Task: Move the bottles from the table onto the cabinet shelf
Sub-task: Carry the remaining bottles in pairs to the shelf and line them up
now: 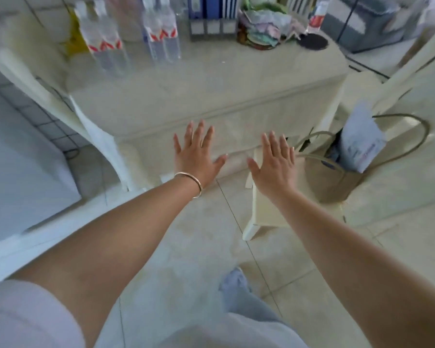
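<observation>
Sleeve: our pale sleeve [23,320] sits lowest in view, with a leg and shoe [234,280] below us on the tiled floor
Left hand: our left hand [196,154] reaches forward with fingers spread straight, holding nothing; a bangle [190,184] circles the wrist
Right hand: our right hand [274,162] is also flat and spread, empty, just beside the left
Table: we face the near edge of a cloth-covered table [211,96], both hands short of its top
Bottles: four clear bottles [128,38] with red labels stand in two close pairs at the far left of the table; a fifth bottle [317,16] stands far right, behind a dark round mat [312,41]
Other things: a heap of crumpled wrappers [264,23] and a file rack [211,18] sit along the back; a tote bag [337,172] with papers rests on a chair to our right
Cabinet shelf: we cannot pick it out from here
Progress: we judge no bottle is lifted yet
Risk: the paired bottles stand touching, so gripping one could knock its neighbour over; the view is blurred, so a reach might be misjudged; the long stretch across could drag the cloth
</observation>
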